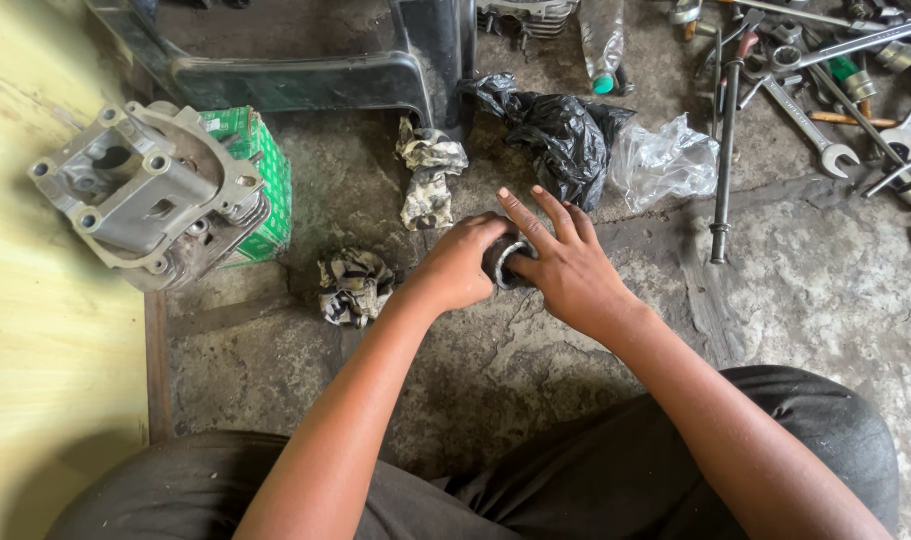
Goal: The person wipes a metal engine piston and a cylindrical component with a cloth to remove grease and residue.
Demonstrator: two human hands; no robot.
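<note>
Piston (506, 262), a small dark metal cylinder with a bright ring around it, sat low on the concrete floor (806, 290) between both hands, near the middle of the view. The left hand (456, 265) was clenched around its left side. The right hand (566, 265) covered its right side, thumb and lower fingers pressed to the ring, forefinger and middle finger stretched out straight; its grip looked closed on the part, though much of the piston was hidden under the hands.

Judging by this, the ring was being worked on the piston. To do that well, the left hand should hold the body steady while the right eases the ring evenly, spreading it no more than needed, since such rings likely snap if twisted.

Around the hands: a crumpled rag (356, 288) lay just left of the left wrist and another rag (431, 170) above it. A black plastic bag (561, 135) and a clear bag (666, 160) lay just beyond the fingers. A grey cylinder head (151, 195) rested on a green box (261, 180) at far left, against a yellow wall. Spanners (826, 150) and a long steel rod (724, 150) were scattered at upper right, well apart from the hands.
</note>
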